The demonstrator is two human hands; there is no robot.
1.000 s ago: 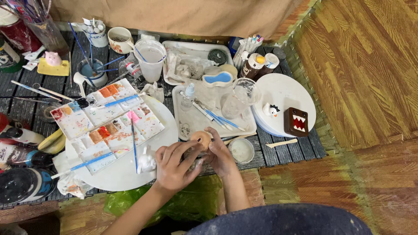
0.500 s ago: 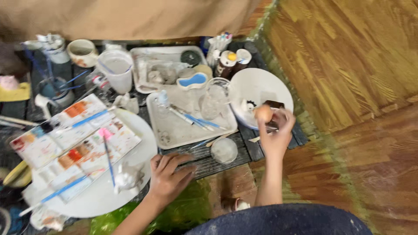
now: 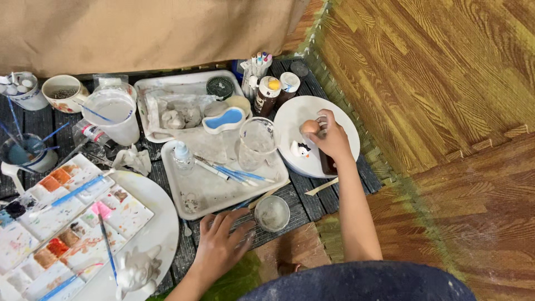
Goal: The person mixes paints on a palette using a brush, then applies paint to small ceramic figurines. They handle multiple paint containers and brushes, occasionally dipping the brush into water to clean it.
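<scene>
Head camera, looking down: my right hand (image 3: 332, 139) is out at about two o'clock from me, fingertips pinched round a small tan egg-shaped piece (image 3: 310, 127) over the round white plate (image 3: 343, 114). The piece sits at ten o'clock from my knuckles, too round to give a long axis. A little white figurine (image 3: 301, 149) stands just at eight o'clock of it, a dark block (image 3: 327, 164) lies partly under my palm. My left hand (image 3: 222, 242) lies spread flat on the worktop (image 3: 304, 203), well apart, beside a small grey dish (image 3: 272, 213).
</scene>
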